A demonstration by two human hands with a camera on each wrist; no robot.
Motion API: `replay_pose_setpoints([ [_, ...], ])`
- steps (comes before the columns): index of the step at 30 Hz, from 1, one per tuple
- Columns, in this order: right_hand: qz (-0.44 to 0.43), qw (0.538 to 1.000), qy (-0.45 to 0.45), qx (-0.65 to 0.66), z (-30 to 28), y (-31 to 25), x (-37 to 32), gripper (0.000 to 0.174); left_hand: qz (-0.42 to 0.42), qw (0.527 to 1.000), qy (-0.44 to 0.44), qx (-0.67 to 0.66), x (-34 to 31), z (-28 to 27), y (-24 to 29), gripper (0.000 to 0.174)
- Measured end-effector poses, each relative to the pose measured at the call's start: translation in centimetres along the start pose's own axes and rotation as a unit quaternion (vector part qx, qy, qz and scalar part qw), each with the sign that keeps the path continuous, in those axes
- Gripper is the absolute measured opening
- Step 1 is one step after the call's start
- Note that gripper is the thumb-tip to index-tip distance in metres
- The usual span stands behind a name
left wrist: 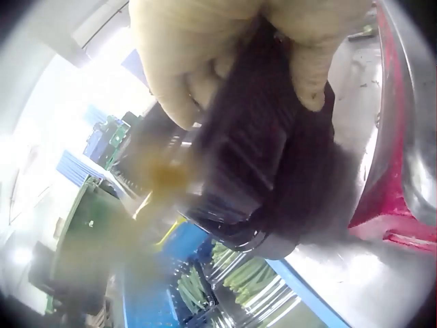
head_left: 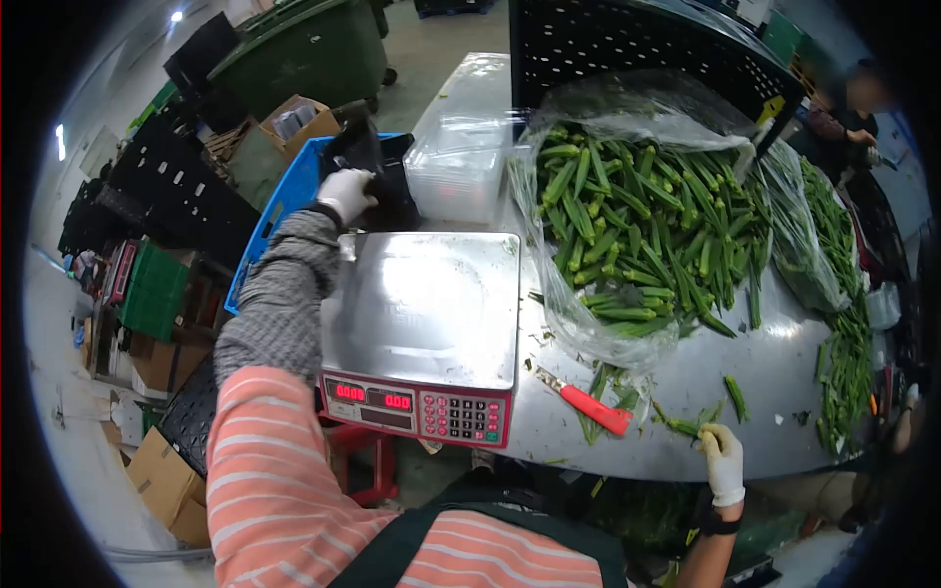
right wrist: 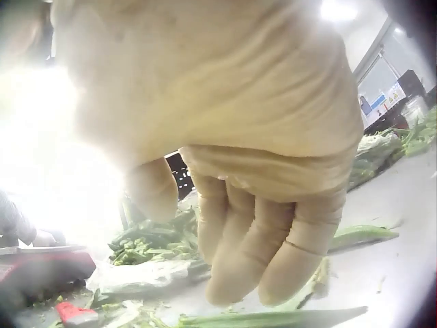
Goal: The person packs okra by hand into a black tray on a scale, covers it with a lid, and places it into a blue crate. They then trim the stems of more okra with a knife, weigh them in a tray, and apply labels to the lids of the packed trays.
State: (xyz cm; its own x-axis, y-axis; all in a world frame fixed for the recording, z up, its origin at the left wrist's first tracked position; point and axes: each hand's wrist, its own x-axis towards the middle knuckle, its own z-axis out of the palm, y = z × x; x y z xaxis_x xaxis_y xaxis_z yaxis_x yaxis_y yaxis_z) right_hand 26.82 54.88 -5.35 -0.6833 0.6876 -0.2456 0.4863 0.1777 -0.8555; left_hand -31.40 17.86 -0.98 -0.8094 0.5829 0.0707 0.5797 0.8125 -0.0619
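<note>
My gloved left hand (head_left: 346, 194) grips black trays (head_left: 394, 186) beside the blue crate; the left wrist view shows its fingers and thumb (left wrist: 308, 82) on both sides of the dark stack (left wrist: 252, 143). The gloved right hand (head_left: 723, 463) hangs at the table's front edge, by an okra pod (head_left: 683, 426). In the right wrist view, the fingers of that hand (right wrist: 232, 137) bend loosely downward, with no object visible in them. A scale (head_left: 426, 304) with a bare metal top reads zero. Okra (head_left: 647, 216) fills an open plastic bag right of the scale.
A red-handled knife (head_left: 596, 410) lies on the metal table (head_left: 549, 446) among trimmings. Clear containers (head_left: 456, 171) stand behind the scale, beside the blue crate (head_left: 257, 245). More okra (head_left: 833, 382) lies at the right, and a person (head_left: 853, 122) is at the back right.
</note>
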Motion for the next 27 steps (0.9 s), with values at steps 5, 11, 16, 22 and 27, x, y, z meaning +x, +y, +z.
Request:
replay_pose_setpoints([
  [5, -0.048, 0.998, 0.014, -0.032, 0.3, -3.1, 0.0, 0.016, 0.165, 0.981, 0.083, -0.068, -8.5, -5.9, 3.2, 0.021],
  [11, -0.127, 0.987, -0.07, -0.062, 3.4, -7.7, 4.2, 0.018, 0.238, 0.968, -0.082, -0.001, -19.7, -6.3, 11.5, 0.038],
  [16, -0.234, 0.961, -0.09, -0.116, 3.8, -8.7, 13.8, 0.022, 0.184, 0.959, 0.062, -0.205, -24.6, -11.3, 15.3, 0.057],
  [22, -0.023, 0.984, -0.154, -0.083, 11.9, -12.7, 24.3, 0.04, 0.177, 0.835, -0.055, -0.518, -25.0, -7.5, 28.1, 0.034],
  [27, -0.033, 0.963, -0.269, 0.01, 8.6, -11.1, 23.5, 0.03, -0.064, 0.599, -0.221, -0.767, -21.5, -4.6, 35.1, 0.036],
])
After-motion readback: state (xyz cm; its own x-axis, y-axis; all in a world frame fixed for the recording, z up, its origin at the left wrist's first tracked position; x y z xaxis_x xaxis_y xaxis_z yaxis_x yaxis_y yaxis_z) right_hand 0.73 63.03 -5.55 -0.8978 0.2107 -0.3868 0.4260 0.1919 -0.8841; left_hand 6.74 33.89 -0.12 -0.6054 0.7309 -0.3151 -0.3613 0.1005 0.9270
